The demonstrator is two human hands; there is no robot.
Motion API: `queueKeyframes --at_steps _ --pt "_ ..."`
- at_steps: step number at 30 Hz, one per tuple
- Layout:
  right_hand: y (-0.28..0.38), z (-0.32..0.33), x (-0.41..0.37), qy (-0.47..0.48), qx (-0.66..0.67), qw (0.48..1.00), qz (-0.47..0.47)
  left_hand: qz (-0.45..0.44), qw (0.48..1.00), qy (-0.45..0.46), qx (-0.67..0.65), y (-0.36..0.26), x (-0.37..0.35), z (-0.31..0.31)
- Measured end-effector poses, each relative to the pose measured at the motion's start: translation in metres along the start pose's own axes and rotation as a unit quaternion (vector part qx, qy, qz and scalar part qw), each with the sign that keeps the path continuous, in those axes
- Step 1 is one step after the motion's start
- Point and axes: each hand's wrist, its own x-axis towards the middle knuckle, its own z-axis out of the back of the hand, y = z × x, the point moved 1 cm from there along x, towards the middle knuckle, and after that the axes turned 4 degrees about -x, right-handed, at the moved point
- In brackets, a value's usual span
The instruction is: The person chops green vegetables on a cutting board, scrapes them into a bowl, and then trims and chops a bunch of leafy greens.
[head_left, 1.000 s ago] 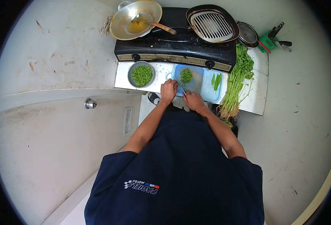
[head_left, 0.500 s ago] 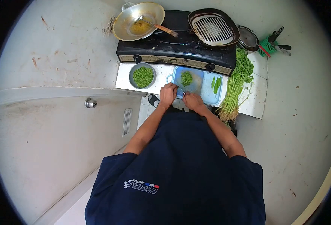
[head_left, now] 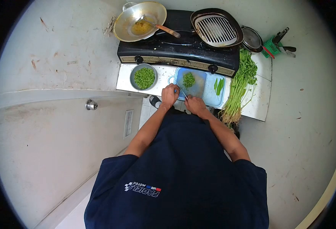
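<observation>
My right hand [head_left: 195,104] is closed around the handle of a knife [head_left: 182,92] at the near edge of a blue cutting board [head_left: 200,98]. The blade slants up and left, its tip close to my left hand [head_left: 170,94]. My left hand is curled at the board's near left edge; whatever its fingers pinch is hidden. A small heap of chopped greens [head_left: 189,79] lies on the board beyond the blade. A few whole green pods or leaves [head_left: 219,87] rest in the board's right section.
A grey bowl [head_left: 132,81] of chopped greens stands left of the board. Leafy stalks with roots [head_left: 236,87] lie to the right. Behind is a stove [head_left: 175,49] with a wok [head_left: 122,28] and a grill pan [head_left: 232,23]. A green basket [head_left: 271,47] holds utensils.
My hands stay near the same spot at the board's edge. The knife has shifted slightly, and more of its blade shows between my hands.
</observation>
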Motion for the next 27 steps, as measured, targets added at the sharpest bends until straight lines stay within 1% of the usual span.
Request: queueKeyframes --at_steps 5,8,11,14,17,20,27 --pt "0.001 0.002 0.003 0.008 0.005 1.0 -0.01 -0.004 1.0 -0.008 -0.01 -0.003 0.0 0.001" --pt "0.003 -0.001 0.009 -0.008 -0.005 1.0 -0.004 0.01 1.0 -0.001 -0.021 -0.004 -0.001 0.001" --pt "0.001 -0.004 0.01 -0.009 0.001 1.0 -0.006 0.029 0.999 -0.012 -0.038 -0.003 0.001 -0.001" --pt "-0.003 -0.003 0.005 0.001 0.01 1.0 -0.028 0.074 0.995 -0.008 -0.071 0.012 0.0 -0.011" --pt "-0.003 0.0 0.005 0.013 0.025 0.999 -0.044 0.062 0.996 -0.015 -0.07 0.013 0.0 -0.013" --pt "-0.004 0.0 0.004 0.012 0.018 1.0 -0.01 0.089 0.992 0.006 -0.084 0.01 0.001 -0.009" --pt "-0.001 -0.003 0.004 0.024 -0.001 1.0 -0.006 0.052 0.997 0.004 -0.051 0.012 0.0 -0.007"
